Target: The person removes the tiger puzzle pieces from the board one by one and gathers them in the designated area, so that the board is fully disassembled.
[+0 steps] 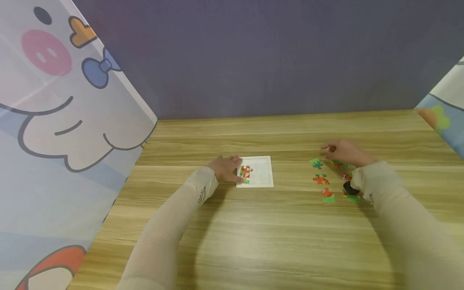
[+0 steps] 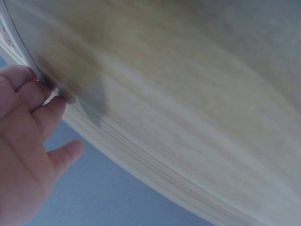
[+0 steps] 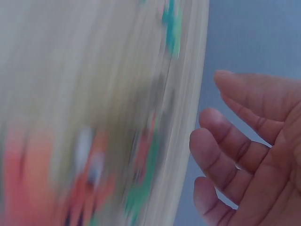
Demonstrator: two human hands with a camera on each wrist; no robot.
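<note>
A white square puzzle tray (image 1: 261,172) lies on the table in the head view. Joined orange, red and green jigsaw pieces (image 1: 247,170) fill part of its left side. My left hand (image 1: 225,168) rests on the tray's left edge, thumb and fingers spread apart; its fingertips touch that edge in the left wrist view. Above the loose jigsaw pieces hovers my right hand (image 1: 348,152), fingers loosely bent and holding nothing. Nearest it are a teal-green piece (image 1: 317,164) and a red-green piece (image 3: 146,165), blurred in the right wrist view. My right wrist partly covers other pieces.
Other loose pieces lie on the wooden table (image 1: 275,241): an orange striped one (image 1: 321,180), an orange-green one (image 1: 328,195) and a green one (image 1: 353,198). A grey-blue wall (image 1: 268,60) rises behind. A cartoon-printed panel (image 1: 72,133) stands at the left.
</note>
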